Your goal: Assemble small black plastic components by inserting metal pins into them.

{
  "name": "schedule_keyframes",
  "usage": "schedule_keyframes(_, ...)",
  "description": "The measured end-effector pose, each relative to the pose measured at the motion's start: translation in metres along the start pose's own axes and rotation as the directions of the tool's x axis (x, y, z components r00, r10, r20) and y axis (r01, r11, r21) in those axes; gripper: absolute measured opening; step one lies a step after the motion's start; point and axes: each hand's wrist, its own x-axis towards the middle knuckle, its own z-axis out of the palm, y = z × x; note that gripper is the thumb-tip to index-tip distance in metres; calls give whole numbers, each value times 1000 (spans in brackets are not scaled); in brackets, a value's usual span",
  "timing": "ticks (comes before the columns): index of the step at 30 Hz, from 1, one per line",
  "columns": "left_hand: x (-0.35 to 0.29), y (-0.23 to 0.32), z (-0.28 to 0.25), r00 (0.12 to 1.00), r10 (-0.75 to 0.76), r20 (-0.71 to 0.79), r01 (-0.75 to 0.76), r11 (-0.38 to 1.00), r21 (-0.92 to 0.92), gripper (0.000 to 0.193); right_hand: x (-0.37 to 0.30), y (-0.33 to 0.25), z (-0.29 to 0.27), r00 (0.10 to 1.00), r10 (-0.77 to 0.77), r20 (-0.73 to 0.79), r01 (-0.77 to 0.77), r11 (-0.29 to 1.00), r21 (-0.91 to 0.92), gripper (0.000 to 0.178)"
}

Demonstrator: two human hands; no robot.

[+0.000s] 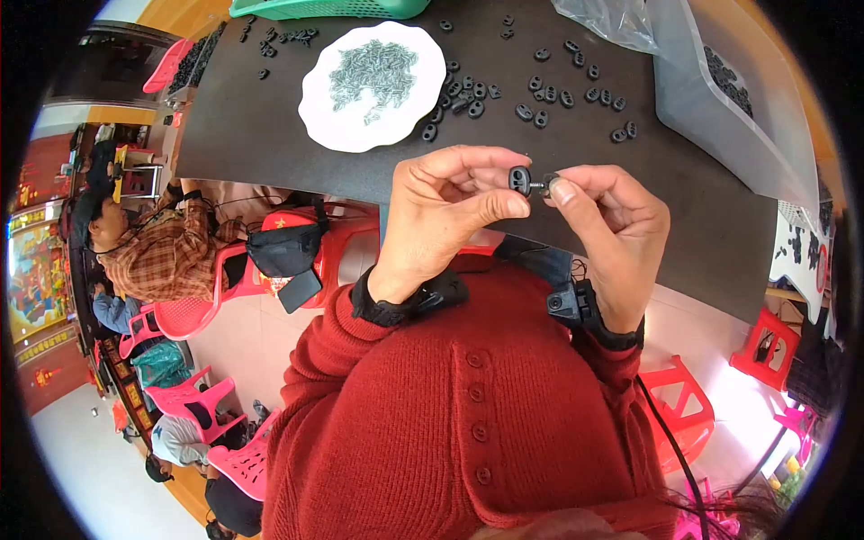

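Above the table's near edge, my left hand [430,209] pinches a black two-hole cord lock piece [519,179] between thumb and index finger. Facing it, my right hand [616,220] is closed on a small dark part [550,183], mostly covered by the thumb and fingertip. A thin metal spring [536,185] bridges the narrow gap between the two parts. Beyond my hands stands a white scalloped plate [328,130] bearing a pile of small metal springs [376,76]. Several black cord lock pieces [565,98] lie scattered to the right of the plate.
A grey plastic bin [697,108] with black parts stands far right, clear plastic bag [612,22] beside it. A green basket [328,7] sits at the far edge. Left, a person in a plaid shirt [171,247] sits near red stools [351,243]. Another red stool [679,405] is at right.
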Motion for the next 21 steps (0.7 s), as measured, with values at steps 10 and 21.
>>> schedule_keyframes(10,-8,-3,-1,994,111,18,-112,989,93,36,-6,-1,-3,1000,-17,14,18,997,-77,7)
schedule_keyframes(21,-14,-6,-4,993,115,10,-115,982,150,36,-12,-6,3,1000,-26,9,27,993,-113,7)
